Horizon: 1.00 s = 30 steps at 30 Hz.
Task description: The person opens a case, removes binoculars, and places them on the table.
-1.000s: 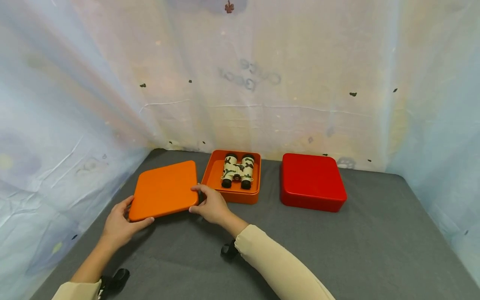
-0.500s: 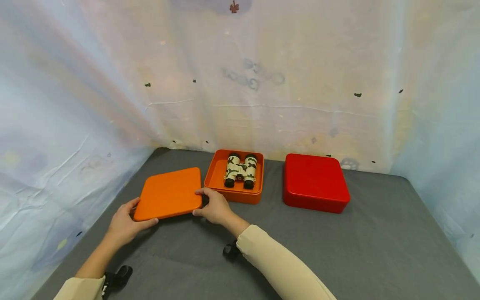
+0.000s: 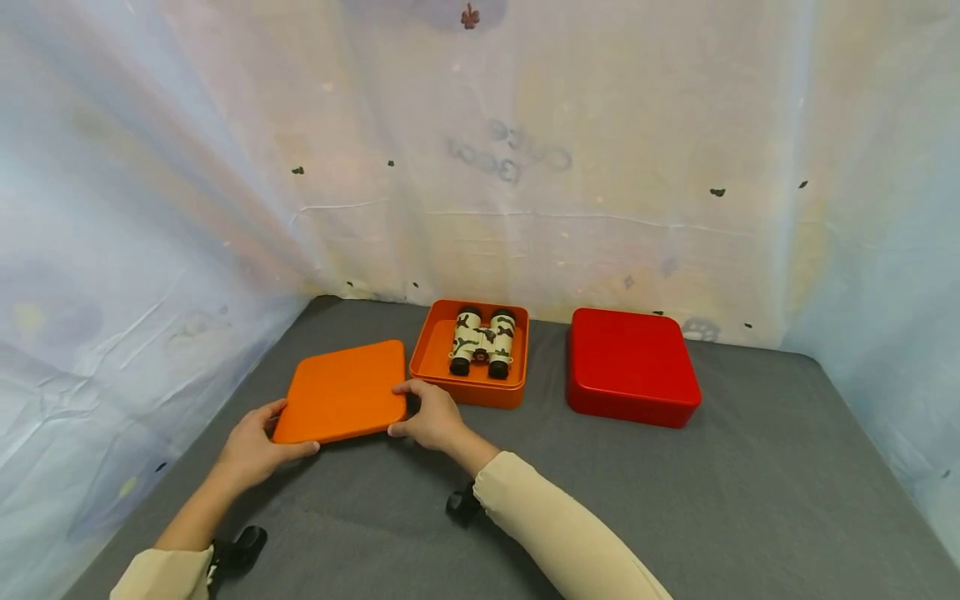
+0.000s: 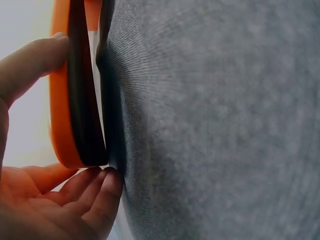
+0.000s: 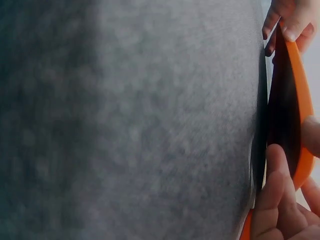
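Note:
Both hands hold an orange lid [image 3: 345, 392] to the left of the open orange box [image 3: 483, 395]. My left hand [image 3: 251, 446] grips its near left corner, the thumb on the front edge. My right hand [image 3: 433, 417] pinches the right edge near the front corner. In the right wrist view the lid's dark, shaded underside shows, with fingertips [image 5: 276, 154] reaching beneath it. The left wrist view has the lid's rim [image 4: 61, 110] close over the grey cloth, a narrow gap showing. Binoculars [image 3: 467, 337] in a camouflage pattern lie inside the orange box.
A red box [image 3: 630, 354] with its top covered stands to the right of the orange one. Grey cloth [image 3: 750, 483] covers the table. Pale printed curtains [image 3: 562, 108] hang behind it and at both sides.
The lid has come down towards the table and slightly nearer, with both hands still holding it. The whole head view has shifted a little. The boxes and binoculars stay in place.

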Tool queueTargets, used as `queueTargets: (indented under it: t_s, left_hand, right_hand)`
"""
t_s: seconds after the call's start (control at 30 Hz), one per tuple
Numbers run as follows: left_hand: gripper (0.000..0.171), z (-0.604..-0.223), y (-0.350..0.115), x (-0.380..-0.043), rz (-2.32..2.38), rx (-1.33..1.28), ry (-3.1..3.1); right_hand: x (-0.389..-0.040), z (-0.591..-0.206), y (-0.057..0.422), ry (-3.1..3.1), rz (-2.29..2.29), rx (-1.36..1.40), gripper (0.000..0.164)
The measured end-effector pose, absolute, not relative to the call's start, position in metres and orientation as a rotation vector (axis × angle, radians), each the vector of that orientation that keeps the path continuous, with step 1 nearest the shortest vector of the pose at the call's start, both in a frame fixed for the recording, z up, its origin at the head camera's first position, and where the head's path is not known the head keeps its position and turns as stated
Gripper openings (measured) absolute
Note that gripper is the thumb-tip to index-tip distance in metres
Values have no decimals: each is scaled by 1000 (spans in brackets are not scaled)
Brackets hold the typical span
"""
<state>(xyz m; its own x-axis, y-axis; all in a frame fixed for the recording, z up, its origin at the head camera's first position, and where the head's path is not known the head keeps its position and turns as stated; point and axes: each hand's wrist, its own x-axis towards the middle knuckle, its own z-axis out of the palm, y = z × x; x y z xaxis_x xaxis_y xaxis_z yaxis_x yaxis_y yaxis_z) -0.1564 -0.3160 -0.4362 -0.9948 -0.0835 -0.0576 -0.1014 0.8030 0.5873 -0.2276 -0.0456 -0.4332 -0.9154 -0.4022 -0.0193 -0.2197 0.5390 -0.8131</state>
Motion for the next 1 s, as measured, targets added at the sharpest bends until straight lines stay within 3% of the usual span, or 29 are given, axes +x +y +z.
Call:
queueTargets:
  t_s: [1.0]
  left_hand:
    - [113, -437, -317, -165, 942, -251, 2873]
  right_hand:
    - [-230, -445, -52, 2593, -1307, -337, 46]
